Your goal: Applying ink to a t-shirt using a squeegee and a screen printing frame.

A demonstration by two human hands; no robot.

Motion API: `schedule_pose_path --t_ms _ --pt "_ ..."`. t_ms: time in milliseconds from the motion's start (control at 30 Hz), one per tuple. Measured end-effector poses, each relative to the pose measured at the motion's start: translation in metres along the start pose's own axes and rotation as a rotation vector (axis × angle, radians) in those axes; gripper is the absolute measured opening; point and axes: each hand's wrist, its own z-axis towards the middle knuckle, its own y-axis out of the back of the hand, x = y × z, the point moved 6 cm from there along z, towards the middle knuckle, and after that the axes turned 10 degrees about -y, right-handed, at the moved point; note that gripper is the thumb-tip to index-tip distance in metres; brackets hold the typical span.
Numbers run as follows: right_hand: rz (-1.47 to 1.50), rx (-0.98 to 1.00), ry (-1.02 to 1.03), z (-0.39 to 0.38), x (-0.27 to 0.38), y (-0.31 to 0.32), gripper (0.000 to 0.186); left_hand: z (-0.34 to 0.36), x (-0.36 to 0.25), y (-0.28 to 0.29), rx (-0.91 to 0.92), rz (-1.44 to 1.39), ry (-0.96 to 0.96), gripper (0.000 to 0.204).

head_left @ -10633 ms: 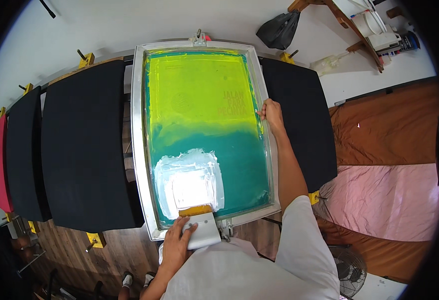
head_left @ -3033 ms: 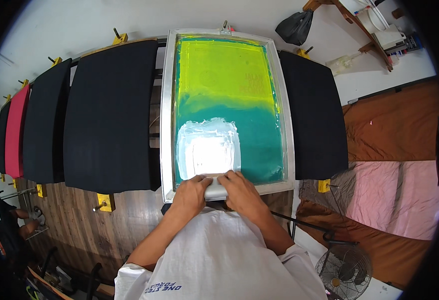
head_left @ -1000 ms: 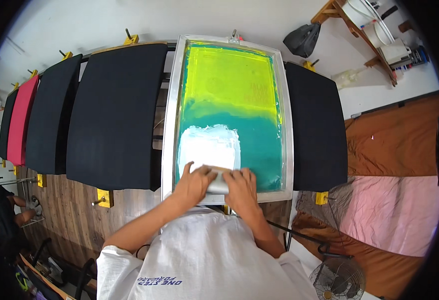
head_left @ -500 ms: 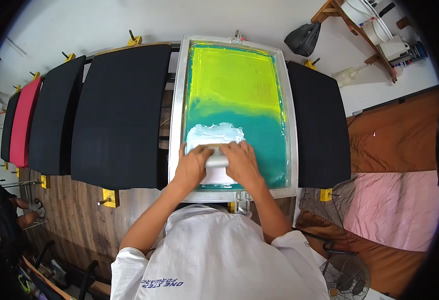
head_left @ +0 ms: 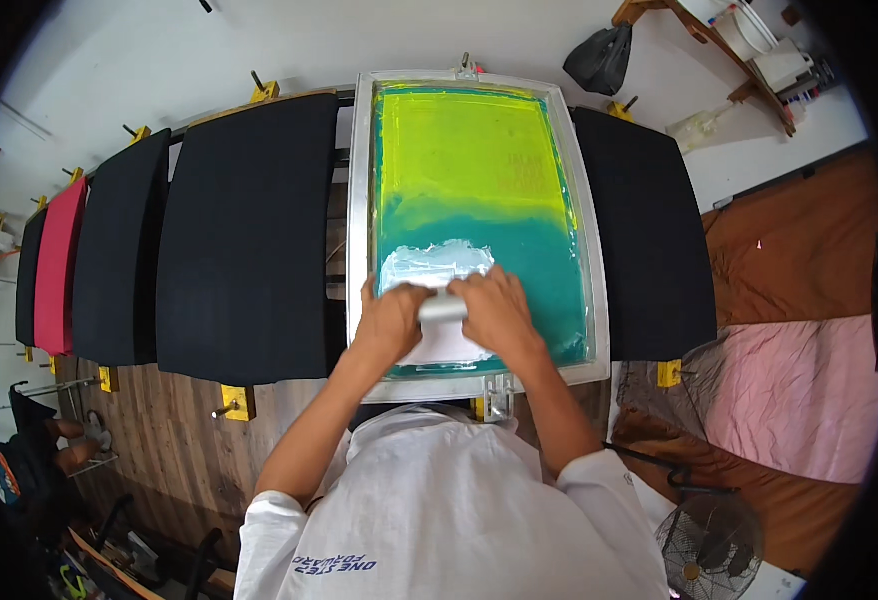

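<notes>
Both my hands grip a squeegee point(head_left: 443, 309), pale grey where it shows between them and slightly blurred. My left hand point(head_left: 391, 322) wraps its left end and my right hand point(head_left: 497, 312) its right end; the fingers hide most of the tool. It is over the near part of a screen-printing frame point(head_left: 362, 200), a silvery metal rectangle. The mesh point(head_left: 464, 160) is yellow-green at the far end and teal nearer me. White ink point(head_left: 439, 258) lies in a thick, ragged band just beyond the squeegee, and a white patch point(head_left: 444, 348) shows on the near side.
Black fabric-covered boards point(head_left: 244, 240) flank the frame, one more point(head_left: 649, 240) on the right, a pink-red one point(head_left: 59, 265) far left. Yellow clamps point(head_left: 237, 403) jut from the board ends. A metal hinge clamp point(head_left: 498, 398) sits at the frame's near edge; a fan point(head_left: 709, 548) stands lower right.
The view has turned slightly, shifting the whole scene. Both hands still hold the squeegee; its brown upper edge, visible before, no longer shows. The white ink band looks much the same.
</notes>
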Motion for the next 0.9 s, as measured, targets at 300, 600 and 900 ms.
schedule_pose_path --t_ms 300,600,900 --pt "0.001 -0.008 -0.04 -0.041 -0.003 -0.033 0.052 -0.035 -0.01 -0.029 0.02 0.046 -0.035 0.057" --pt "-0.04 0.011 0.037 -0.069 0.011 -0.018 0.041 -0.061 -0.037 -0.02 0.06 0.014 0.029 0.051" --pt "-0.1 -0.081 0.008 -0.024 0.008 -0.034 0.043 -0.028 -0.004 -0.019 -0.104 0.066 -0.009 0.052"
